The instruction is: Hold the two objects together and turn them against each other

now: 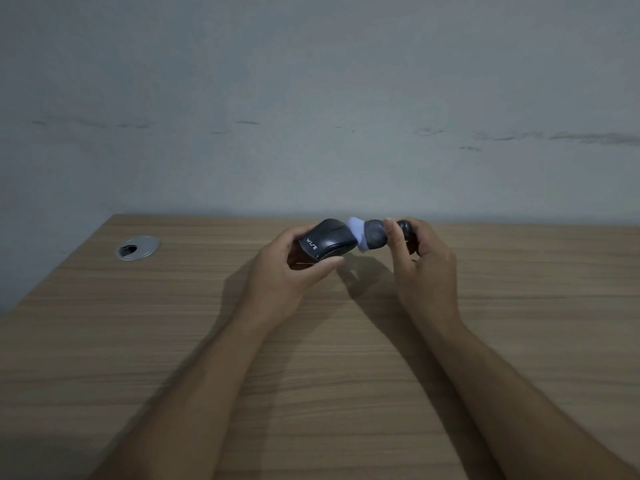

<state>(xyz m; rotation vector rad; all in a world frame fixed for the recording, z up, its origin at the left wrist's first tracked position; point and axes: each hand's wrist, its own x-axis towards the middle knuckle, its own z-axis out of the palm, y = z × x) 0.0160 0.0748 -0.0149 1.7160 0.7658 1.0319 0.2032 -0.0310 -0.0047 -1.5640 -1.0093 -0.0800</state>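
My left hand [294,261] grips a black computer mouse [327,239] with white lettering on its rear, lifted a little above the wooden desk [138,341]. My right hand [420,261] holds a small dark brush-like tool [375,235] by its round handle. The tool's pale lilac head [358,230] touches the front end of the mouse. Both hands are near the far edge of the desk, at its middle.
A round silver cable grommet [137,248] is set into the desk at the far left. A grey wall [311,98] with dark scuff marks rises right behind the desk's far edge. The desk's left edge runs diagonally toward me.
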